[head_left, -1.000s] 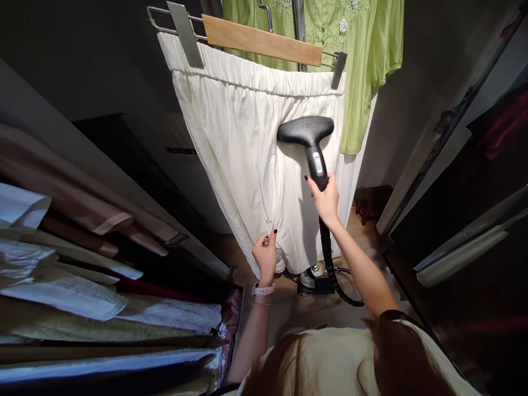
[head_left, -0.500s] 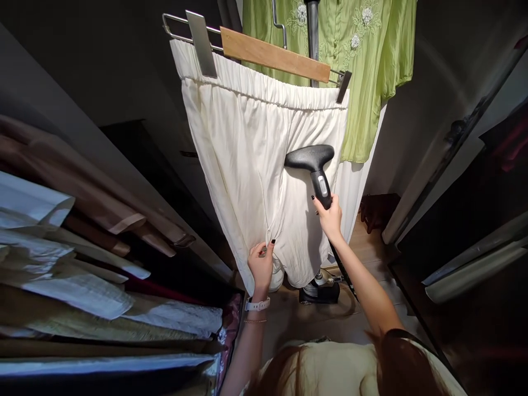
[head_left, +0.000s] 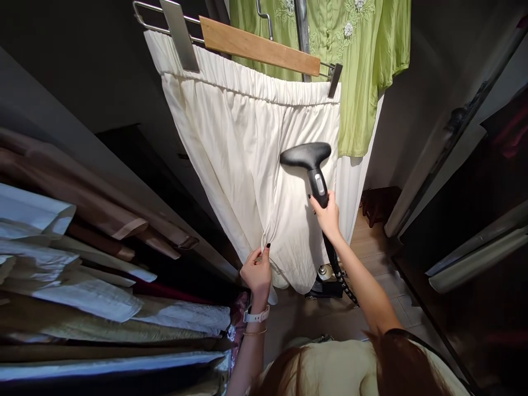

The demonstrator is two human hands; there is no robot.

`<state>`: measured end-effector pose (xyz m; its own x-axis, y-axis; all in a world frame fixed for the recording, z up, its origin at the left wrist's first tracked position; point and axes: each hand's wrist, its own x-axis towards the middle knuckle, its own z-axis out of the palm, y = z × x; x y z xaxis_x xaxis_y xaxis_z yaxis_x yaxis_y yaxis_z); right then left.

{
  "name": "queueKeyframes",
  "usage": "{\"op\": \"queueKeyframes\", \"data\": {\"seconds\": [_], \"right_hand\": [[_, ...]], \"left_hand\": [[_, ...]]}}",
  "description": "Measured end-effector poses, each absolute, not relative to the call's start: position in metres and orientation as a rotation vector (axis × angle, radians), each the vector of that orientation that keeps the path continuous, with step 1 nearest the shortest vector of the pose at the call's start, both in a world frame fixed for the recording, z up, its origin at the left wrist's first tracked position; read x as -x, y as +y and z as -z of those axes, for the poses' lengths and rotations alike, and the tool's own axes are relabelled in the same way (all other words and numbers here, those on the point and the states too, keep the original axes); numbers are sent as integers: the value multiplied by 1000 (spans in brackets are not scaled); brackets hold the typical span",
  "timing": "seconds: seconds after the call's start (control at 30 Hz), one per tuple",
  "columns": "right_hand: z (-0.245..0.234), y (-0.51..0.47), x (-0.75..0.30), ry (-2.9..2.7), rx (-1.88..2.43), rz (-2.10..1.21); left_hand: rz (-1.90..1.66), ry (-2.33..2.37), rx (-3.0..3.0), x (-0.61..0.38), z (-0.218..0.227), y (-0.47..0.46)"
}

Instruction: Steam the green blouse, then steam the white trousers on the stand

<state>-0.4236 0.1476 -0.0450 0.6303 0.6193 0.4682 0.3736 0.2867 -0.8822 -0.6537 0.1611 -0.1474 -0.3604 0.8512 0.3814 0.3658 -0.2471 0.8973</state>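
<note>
White trousers with a gathered elastic waist (head_left: 231,137) hang from a wooden clip hanger (head_left: 259,47), whose metal clips hold the waistband. My right hand (head_left: 328,217) is wrapped round the handle of a black garment steamer head (head_left: 307,157). The wide head lies against the front of the right trouser leg. Lower down, my left hand (head_left: 258,269) pinches the fabric near the inner leg between thumb and fingers. A watch with a pale strap (head_left: 256,315) is on my left wrist.
A green blouse (head_left: 358,104) hangs behind the trousers, by a dark pole (head_left: 302,33). The steamer hose (head_left: 340,275) runs down to a base on the floor. Several folded garments (head_left: 94,291) hang in a row at left. A dark red stool (head_left: 379,203) stands behind.
The trousers and hanger have shifted left and slightly up in view, with the waist end moving most. The steamer head stays on the right leg; the left hand still pinches the fabric.
</note>
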Motion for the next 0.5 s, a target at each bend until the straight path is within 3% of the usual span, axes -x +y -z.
{"op": "queueKeyframes", "data": {"seconds": [0.27,0.5], "right_hand": [[130,127,449,-930,1497,-401],[159,105,447,-874,1602,-483]], "left_hand": [[-1608,1636,-1401,666,140,161],[-1660,1634,-1460,676,135,162]]}}
